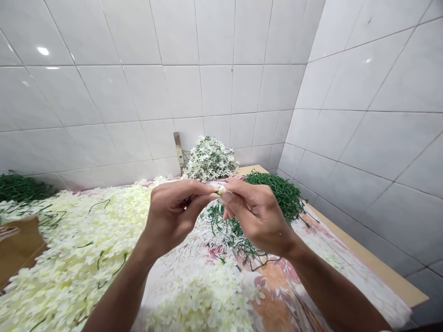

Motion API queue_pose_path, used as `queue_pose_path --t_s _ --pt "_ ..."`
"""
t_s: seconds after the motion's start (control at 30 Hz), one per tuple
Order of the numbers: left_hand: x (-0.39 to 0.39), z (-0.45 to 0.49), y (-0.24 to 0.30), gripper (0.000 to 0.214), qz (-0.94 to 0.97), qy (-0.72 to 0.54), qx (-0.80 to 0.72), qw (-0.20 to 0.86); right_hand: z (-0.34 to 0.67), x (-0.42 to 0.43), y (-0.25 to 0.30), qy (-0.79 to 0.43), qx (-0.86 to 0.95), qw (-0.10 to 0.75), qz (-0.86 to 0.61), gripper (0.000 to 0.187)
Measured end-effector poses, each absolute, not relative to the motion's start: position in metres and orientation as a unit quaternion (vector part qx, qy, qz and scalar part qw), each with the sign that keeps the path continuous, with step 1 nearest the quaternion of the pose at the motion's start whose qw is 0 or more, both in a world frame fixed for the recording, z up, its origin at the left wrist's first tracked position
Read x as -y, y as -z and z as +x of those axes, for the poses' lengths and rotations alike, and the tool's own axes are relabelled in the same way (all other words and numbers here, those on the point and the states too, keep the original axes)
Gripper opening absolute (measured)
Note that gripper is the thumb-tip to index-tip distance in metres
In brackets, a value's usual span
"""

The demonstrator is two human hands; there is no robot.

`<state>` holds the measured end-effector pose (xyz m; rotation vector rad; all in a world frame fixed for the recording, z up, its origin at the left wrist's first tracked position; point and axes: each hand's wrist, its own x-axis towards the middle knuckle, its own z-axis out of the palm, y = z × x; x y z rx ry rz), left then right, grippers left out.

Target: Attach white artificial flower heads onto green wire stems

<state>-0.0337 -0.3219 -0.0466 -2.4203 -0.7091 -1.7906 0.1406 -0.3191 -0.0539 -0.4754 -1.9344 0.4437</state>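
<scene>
My left hand [175,214] and my right hand [256,213] are raised together over the table, fingertips meeting in a pinch. Between the fingertips sits a small white artificial flower piece [221,189], held by both hands. Below the hands lie green plastic stems with small white flowers [224,230] on a floral tablecloth [277,286]. A large heap of cream artificial blossoms [79,244] spreads to the left of my left forearm.
A pile of bare green stems [280,191] lies behind my right hand, a bunch of assembled white flower sprigs [210,160] against the tiled wall, more green stems [20,188] at far left. Brown cardboard [19,244] sits at the left edge. The wooden table edge [374,263] runs along the right wall.
</scene>
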Motion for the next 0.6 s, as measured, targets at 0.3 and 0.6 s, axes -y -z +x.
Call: queue_pose_path --t_s 0.3,0.6 --pt "0.3184 -0.0333 0.0473 0.006 -0.772 0.587 0.241 0.046 0.1361 0.3153 0.0547 -0.184 0.799 0.535 -0.202 0.017" --pt "0.3193 -0.0367 0.0457 0.003 -0.765 0.576 0.285 -0.041 0.1403 0.3126 0.0534 -0.245 0.792 0.529 -0.180 0.017"
